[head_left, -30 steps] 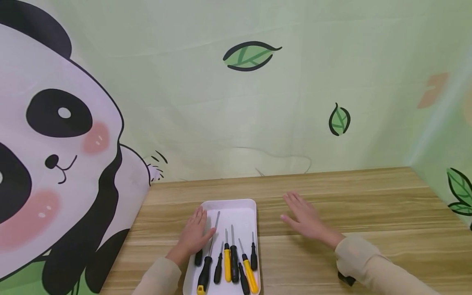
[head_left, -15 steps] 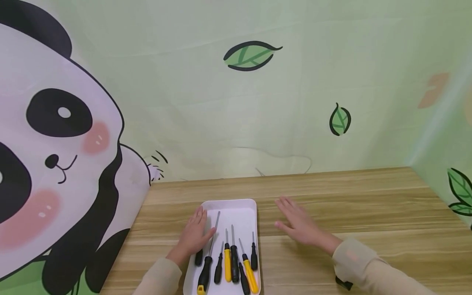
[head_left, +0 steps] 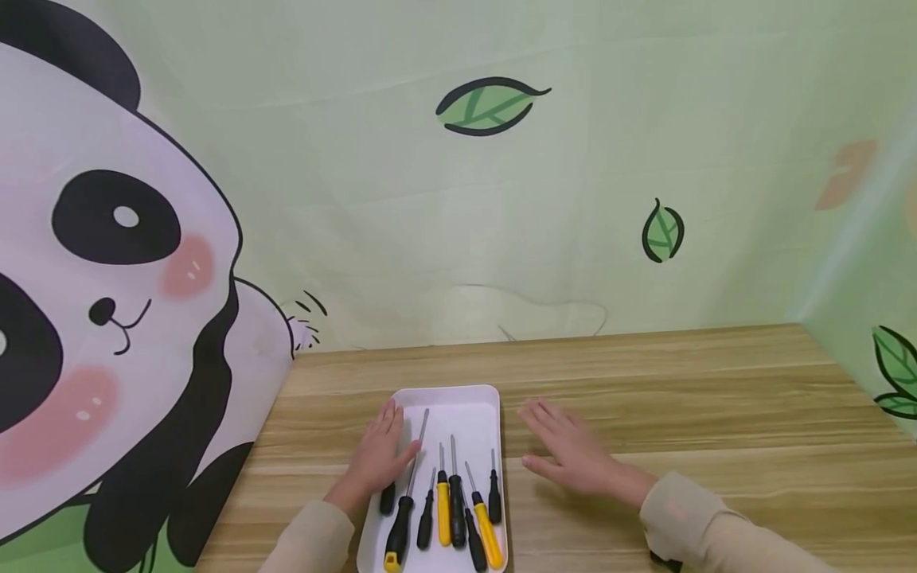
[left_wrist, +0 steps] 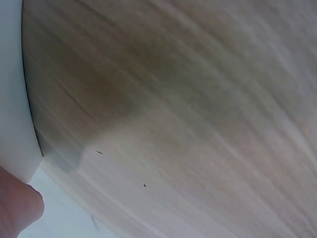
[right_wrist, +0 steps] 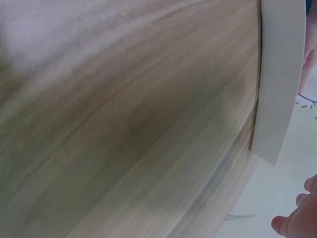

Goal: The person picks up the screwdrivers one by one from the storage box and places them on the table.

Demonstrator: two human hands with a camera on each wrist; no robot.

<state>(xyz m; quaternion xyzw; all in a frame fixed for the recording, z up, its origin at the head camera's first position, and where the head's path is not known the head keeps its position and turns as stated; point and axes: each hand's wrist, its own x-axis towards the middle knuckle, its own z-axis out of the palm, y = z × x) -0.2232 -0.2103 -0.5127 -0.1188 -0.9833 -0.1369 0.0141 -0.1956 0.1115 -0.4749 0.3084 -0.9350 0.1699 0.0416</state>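
Observation:
A white tray [head_left: 451,402] holds several screwdrivers, some with black handles, such as the long black-and-yellow screwdriver [head_left: 398,529], and two yellow-handled screwdrivers [head_left: 443,513]. My left hand [head_left: 374,458] lies along the tray's left rim with its fingers straight, thumb reaching over the inside. It partly hides a black handle [head_left: 388,500]. To the right of the tray, a short gap away, my right hand [head_left: 576,458] is held with fingers extended and nothing in it. The tray's outer wall [right_wrist: 280,84] shows in the right wrist view, fingertips [right_wrist: 280,224] low at the right.
The wooden table [head_left: 688,398] stretches to the right and behind the tray. Behind it stands a pale green backdrop [head_left: 358,199] printed with a large panda [head_left: 143,318] and leaves. A small black item [head_left: 665,563] shows beneath the right sleeve.
My right hand has moved left and slightly nearer, closing much of the distance to the tray. The left hand, the tray and the screwdrivers have stayed put.

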